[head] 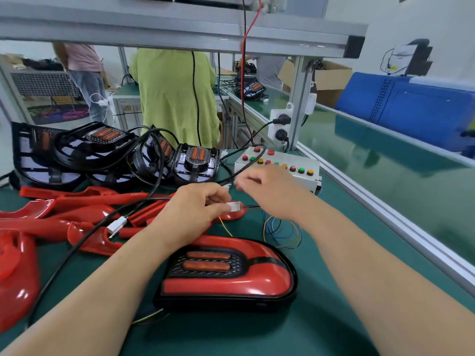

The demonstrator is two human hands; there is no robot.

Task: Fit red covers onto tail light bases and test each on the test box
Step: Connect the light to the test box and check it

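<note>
Nearest to the person, on the green bench mat (334, 291), lies a black plastic tail light base (223, 305) with a glossy red cover (231, 283) already seated on it. Its long axis runs left to right.

Just beyond it, the left hand (195, 209) pinches a small white plastic plug (235, 206) between thumb and fingertips. The plug lies crosswise, and its thin coloured wires leave toward the right.

The right hand (270, 191) is blurred. Its fingers curl close to a second white connector (227, 186) at the end of a thick black cable (246, 165), but whether they grasp it cannot be told. This connector sits just beyond the plug, a little farther from the person, so the mating probably needs only a short approach.

Behind the right hand stands the white metal test box with coloured buttons (305, 176).
</note>
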